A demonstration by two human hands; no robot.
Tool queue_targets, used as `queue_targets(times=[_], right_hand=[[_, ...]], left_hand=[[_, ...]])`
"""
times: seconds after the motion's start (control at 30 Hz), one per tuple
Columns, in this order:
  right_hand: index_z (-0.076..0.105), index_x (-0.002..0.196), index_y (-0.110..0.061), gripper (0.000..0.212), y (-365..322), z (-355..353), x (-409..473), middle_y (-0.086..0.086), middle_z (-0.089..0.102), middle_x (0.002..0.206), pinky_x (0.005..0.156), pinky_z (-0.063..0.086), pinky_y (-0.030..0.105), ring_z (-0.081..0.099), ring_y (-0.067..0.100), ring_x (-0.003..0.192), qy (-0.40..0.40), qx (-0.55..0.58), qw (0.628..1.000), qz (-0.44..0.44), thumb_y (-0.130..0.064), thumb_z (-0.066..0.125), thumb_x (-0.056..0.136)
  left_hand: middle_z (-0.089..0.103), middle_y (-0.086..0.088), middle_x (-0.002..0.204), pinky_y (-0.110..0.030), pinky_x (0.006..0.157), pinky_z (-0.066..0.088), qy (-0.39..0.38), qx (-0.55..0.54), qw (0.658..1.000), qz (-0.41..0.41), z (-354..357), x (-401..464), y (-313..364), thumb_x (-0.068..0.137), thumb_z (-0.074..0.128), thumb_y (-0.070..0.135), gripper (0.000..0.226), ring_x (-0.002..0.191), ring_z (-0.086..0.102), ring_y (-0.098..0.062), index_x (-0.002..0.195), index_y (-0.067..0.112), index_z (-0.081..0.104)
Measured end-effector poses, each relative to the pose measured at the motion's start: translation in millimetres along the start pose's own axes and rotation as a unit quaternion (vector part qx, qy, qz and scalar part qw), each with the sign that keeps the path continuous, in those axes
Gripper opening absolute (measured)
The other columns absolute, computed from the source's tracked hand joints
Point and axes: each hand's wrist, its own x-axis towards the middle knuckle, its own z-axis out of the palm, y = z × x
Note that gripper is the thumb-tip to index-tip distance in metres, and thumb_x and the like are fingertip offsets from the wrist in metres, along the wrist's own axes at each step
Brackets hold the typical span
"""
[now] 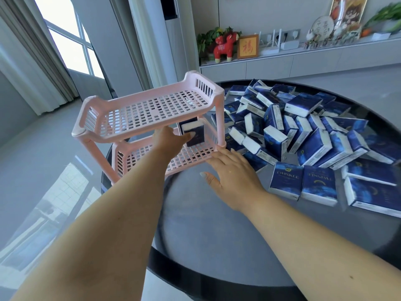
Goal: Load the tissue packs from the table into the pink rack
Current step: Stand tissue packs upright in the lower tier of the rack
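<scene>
The left arm reaches forward, its hand [168,141] inside the lower tier of the rack [149,118], fingers and thumb wrapped round one pack [193,132] that stands upright near the tier's right end. Whether the pack already rests on the tier floor cannot be told. The right arm stretches out beside it, its hand [230,172] flat and relaxed, palm down, fingers straight and spread; the fingertips [219,152] reach the rack's near right foot, touching it or just short of it. This hand holds nothing.

The rack stands at the left edge of the round table [206,224], with its top tier bare. The other packs [293,131] lie in a loose heap on the table's right half, some upright, some tilted, some flat. Two lie flat side by side [302,182] just right of the right hand
</scene>
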Motion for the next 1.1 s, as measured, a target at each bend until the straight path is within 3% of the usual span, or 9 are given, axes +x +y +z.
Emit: queue_targets(times=[0.07, 0.17, 0.3, 0.37, 0.43, 0.7, 0.77, 0.87, 1.1], right_hand=[[0.056, 0.126, -0.013, 0.069, 1, 1, 0, 0.003, 0.053, 0.136, 0.115, 0.016, 0.036, 0.030, 0.020, 0.139, 0.013, 0.009, 1.000, 0.005, -0.056, 0.018, 0.089], [0.060, 0.121, -0.011, 0.066, 1, 3, 2, 0.005, 0.057, 0.131, 0.114, 0.019, 0.035, 0.036, 0.022, 0.136, 0.032, 0.022, 0.999, 0.011, -0.054, 0.021, 0.089], [0.060, 0.120, -0.011, 0.064, 2, 4, 3, 0.005, 0.057, 0.130, 0.113, 0.020, 0.035, 0.038, 0.023, 0.135, 0.035, 0.026, 0.999, 0.007, -0.053, 0.022, 0.090], [0.061, 0.119, -0.011, 0.063, 3, 4, 3, 0.005, 0.058, 0.128, 0.113, 0.021, 0.035, 0.039, 0.023, 0.134, 0.040, 0.030, 0.999, 0.005, -0.052, 0.023, 0.090], [0.061, 0.118, -0.011, 0.062, 3, 4, 3, 0.005, 0.059, 0.127, 0.113, 0.021, 0.034, 0.039, 0.023, 0.134, 0.041, 0.033, 0.999, 0.005, -0.052, 0.023, 0.090], [0.063, 0.115, -0.010, 0.061, 4, 5, 4, 0.006, 0.061, 0.124, 0.111, 0.025, 0.033, 0.043, 0.023, 0.131, 0.051, 0.039, 0.998, 0.002, -0.051, 0.025, 0.091], [0.063, 0.114, -0.010, 0.060, 4, 5, 5, 0.006, 0.062, 0.122, 0.110, 0.027, 0.033, 0.044, 0.023, 0.130, 0.055, 0.042, 0.998, 0.002, -0.050, 0.026, 0.091], [0.064, 0.112, -0.010, 0.059, 5, 4, 5, 0.006, 0.062, 0.121, 0.110, 0.028, 0.034, 0.044, 0.023, 0.129, 0.059, 0.047, 0.997, 0.002, -0.050, 0.027, 0.091], [0.065, 0.107, -0.009, 0.053, 6, 6, 5, 0.006, 0.063, 0.117, 0.108, 0.032, 0.036, 0.047, 0.024, 0.126, 0.079, 0.050, 0.996, -0.007, -0.047, 0.031, 0.091]], left_hand=[[0.058, -0.012, 0.086, -0.041, 0.079, 0.051, 0.012, -0.023, 0.999, -0.023, 0, 0, 4, 0.078, 0.074, 0.048, 0.044, 0.079, 0.057, -0.027, 0.075, 0.010, 0.052], [0.044, -0.008, 0.061, -0.037, 0.062, 0.038, 0.024, -0.049, 0.998, -0.034, 5, 2, 5, 0.078, 0.076, 0.042, 0.050, 0.059, 0.042, -0.023, 0.063, 0.019, 0.034], [0.056, -0.015, 0.088, -0.044, 0.079, 0.051, 0.032, -0.054, 0.998, -0.031, 8, -1, 8, 0.076, 0.078, 0.039, 0.041, 0.078, 0.055, -0.030, 0.078, 0.017, 0.043], [0.056, -0.014, 0.100, -0.046, 0.087, 0.053, 0.033, -0.054, 0.998, -0.029, 10, -2, 7, 0.074, 0.079, 0.042, 0.061, 0.088, 0.057, -0.030, 0.113, 0.008, 0.048], [0.055, -0.011, 0.103, -0.043, 0.087, 0.052, 0.038, -0.061, 0.997, -0.026, 11, -3, 6, 0.072, 0.081, 0.043, 0.075, 0.092, 0.056, -0.026, 0.125, 0.008, 0.041], [0.047, -0.011, 0.077, -0.040, 0.069, 0.048, 0.054, -0.081, 0.994, -0.045, 11, -3, 6, 0.075, 0.076, 0.047, 0.050, 0.072, 0.048, -0.023, 0.074, 0.024, 0.032], [0.048, -0.006, 0.082, -0.044, 0.079, 0.051, 0.062, -0.092, 0.993, -0.048, 11, -4, 8, 0.081, 0.072, 0.045, 0.042, 0.080, 0.051, -0.023, 0.093, 0.016, 0.044], [0.048, -0.005, 0.106, -0.033, 0.081, 0.042, 0.061, -0.105, 0.991, -0.051, 12, -7, 10, 0.083, 0.070, 0.044, 0.072, 0.097, 0.050, -0.023, 0.132, 0.003, 0.036], [0.045, 0.000, 0.110, -0.032, 0.078, 0.038, 0.046, -0.111, 0.991, -0.058, 14, -13, 7, 0.075, 0.078, 0.046, 0.089, 0.096, 0.046, -0.019, 0.137, 0.006, 0.029]])
